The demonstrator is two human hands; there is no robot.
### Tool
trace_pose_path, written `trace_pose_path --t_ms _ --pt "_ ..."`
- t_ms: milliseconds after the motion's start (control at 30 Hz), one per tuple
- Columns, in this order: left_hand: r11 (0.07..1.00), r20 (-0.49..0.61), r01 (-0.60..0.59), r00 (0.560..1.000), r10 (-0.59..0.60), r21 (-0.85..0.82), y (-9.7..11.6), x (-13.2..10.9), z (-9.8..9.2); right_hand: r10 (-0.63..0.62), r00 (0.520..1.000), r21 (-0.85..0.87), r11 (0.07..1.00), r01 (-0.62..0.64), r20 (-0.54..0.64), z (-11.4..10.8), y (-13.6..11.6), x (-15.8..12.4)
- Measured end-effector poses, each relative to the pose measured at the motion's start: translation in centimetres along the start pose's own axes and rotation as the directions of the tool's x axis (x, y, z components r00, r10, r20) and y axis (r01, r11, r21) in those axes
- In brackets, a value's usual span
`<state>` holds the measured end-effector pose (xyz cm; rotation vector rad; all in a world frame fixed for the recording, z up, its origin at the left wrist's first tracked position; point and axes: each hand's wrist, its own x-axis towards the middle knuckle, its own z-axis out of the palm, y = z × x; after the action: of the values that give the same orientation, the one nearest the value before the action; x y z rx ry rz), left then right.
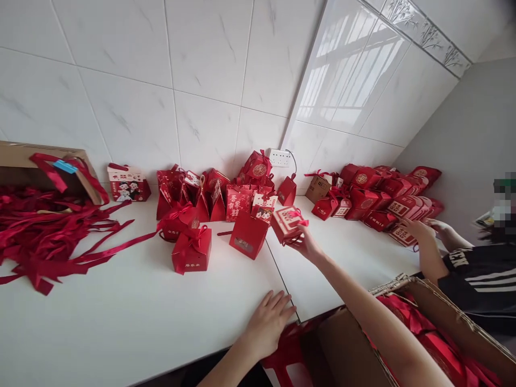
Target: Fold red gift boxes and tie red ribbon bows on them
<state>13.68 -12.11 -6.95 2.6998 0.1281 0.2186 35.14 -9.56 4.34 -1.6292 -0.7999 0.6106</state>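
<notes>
My right hand [307,244] reaches forward over the table, its fingers closed round a red and white gift box [287,223] with a pink-red bow. Flat at the front edge of the table lies my left hand [271,320], fingers spread, with nothing in it. Left of the held box stands a red gift box with a small window [249,236]. Farther left is a red box tied with a ribbon bow [192,250]. Behind them several upright red gift boxes [212,193] line the tiled wall.
Loose red ribbons [60,231] spill from a cardboard box [44,146] at left. A large pile of red boxes [371,188] stands at right, where a co-worker's hands [421,231] touch it. An open carton [342,344] of red boxes stands below my right arm.
</notes>
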Motion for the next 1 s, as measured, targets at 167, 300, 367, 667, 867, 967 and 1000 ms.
trace_pose_path --t_ms 167,300,367,667,867,967,1000 --pt "1.0 0.009 0.018 1.0 -0.018 0.006 0.4 0.0 -1.0 0.068 0.968 0.422 0.891 -0.167 0.24 -3.4 -2.1 -6.8" --pt "0.997 0.07 0.052 0.996 -0.055 0.053 1.0 0.4 -2.4 0.143 0.942 0.396 0.88 -0.261 0.304 -5.2 -3.0 -12.2" --pt "0.995 0.063 0.047 0.997 -0.052 0.084 1.1 0.6 -2.7 0.157 0.967 0.347 0.912 -0.219 0.199 -6.1 -2.7 -14.1" --pt "0.97 -0.038 -0.043 0.998 0.054 0.24 -0.2 0.8 -2.1 -0.583 0.746 -0.805 0.583 0.11 -0.321 -17.0 1.5 -21.6" --pt "0.909 -0.148 -0.133 0.967 0.206 0.395 -1.3 1.2 -1.3 -0.388 0.785 -0.826 0.499 -0.261 -0.483 -21.6 2.7 -29.2" --pt "0.885 -0.184 -0.163 0.947 0.265 0.436 -1.4 1.5 -1.4 -0.294 0.743 -0.758 0.505 -0.413 -0.601 -24.0 3.6 -33.1" --pt "0.881 -0.196 -0.173 0.939 0.282 0.441 -1.4 1.5 -1.4 -0.274 0.708 -0.719 0.521 -0.459 -0.651 -25.1 4.1 -34.5"
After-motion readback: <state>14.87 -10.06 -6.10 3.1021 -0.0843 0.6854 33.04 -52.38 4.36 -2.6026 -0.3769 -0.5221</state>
